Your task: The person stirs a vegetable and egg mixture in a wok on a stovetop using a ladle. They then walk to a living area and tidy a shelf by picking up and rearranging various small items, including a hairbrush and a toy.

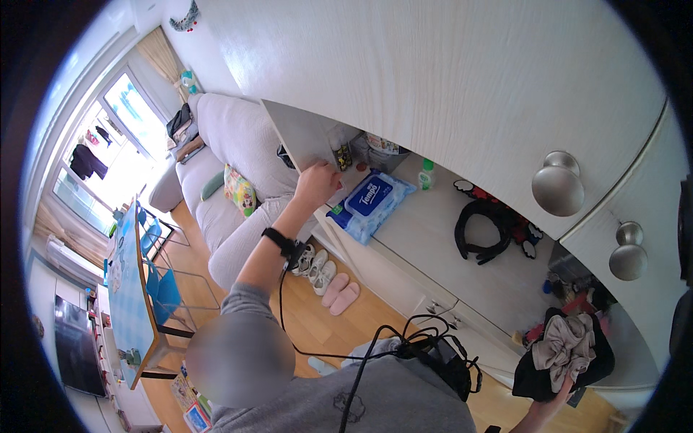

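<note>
My left hand (pixel 319 187) reaches to the left end of the cabinet shelf (pixel 417 238), its fingers curled. A bit of red shows at the fingertips; whether it is held is unclear. Just right of this hand lies a blue Tempo wipes pack (pixel 371 205). My right hand (pixel 557 392), at the lower right, grips a bundle of beige cloth (pixel 566 346) and black fabric (pixel 601 352). Farther back on the shelf are a small green-capped bottle (pixel 426 176), a black headband (pixel 482 230) and a red and black patterned item (pixel 520 227).
Cabinet doors with round metal knobs (pixel 557 187) are overhead. A clear container (pixel 381 154) stands at the back of the shelf, with mixed small items (pixel 579 292) at its right end. White shoes (pixel 323 273) and pink slippers (pixel 341 294) lie on the floor. Black cables (pixel 373 346) cross my front.
</note>
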`<state>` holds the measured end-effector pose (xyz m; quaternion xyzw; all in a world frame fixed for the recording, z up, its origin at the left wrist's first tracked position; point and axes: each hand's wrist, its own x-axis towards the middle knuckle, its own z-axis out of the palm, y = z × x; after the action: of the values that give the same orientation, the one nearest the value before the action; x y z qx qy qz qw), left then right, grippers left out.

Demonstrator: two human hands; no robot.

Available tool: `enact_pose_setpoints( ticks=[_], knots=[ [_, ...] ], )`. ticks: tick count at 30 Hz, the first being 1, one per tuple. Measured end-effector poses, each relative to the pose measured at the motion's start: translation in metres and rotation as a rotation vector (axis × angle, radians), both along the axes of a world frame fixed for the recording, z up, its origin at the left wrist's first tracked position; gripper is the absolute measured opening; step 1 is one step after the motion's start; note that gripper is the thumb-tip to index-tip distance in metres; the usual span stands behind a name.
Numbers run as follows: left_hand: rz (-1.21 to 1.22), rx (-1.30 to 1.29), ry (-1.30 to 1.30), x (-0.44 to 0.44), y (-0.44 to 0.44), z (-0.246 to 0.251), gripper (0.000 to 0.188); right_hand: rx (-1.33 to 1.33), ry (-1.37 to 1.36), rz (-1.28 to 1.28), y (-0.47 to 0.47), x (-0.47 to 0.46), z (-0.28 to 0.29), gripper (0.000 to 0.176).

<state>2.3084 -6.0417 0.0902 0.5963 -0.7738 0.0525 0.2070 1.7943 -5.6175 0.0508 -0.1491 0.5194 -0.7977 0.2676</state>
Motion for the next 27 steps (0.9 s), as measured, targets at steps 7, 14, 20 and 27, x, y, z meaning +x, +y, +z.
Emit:
enact_pose_setpoints(
  ticks=[7,14,20,27],
  knots=[
    [-0.094,0.149,-0.096,0.039,0.017,-0.038,0.030,0.006,0.245,0.063,-0.006,-0.009,0.001,0.061],
    [-0.131,0.041,0.022,0.036,0.014,-0.032,0.025,0.040,0.081,0.028,-0.013,0.000,0.017,0.050],
    [-0.227,-0.029,-0.148,0.016,-0.022,-0.005,0.021,-0.010,0.138,0.098,-0.009,0.001,0.012,0.053],
    [-0.054,0.017,-0.215,-0.013,-0.049,0.003,0.028,-0.041,0.053,0.086,0.010,-0.010,-0.006,0.053]
  ],
)
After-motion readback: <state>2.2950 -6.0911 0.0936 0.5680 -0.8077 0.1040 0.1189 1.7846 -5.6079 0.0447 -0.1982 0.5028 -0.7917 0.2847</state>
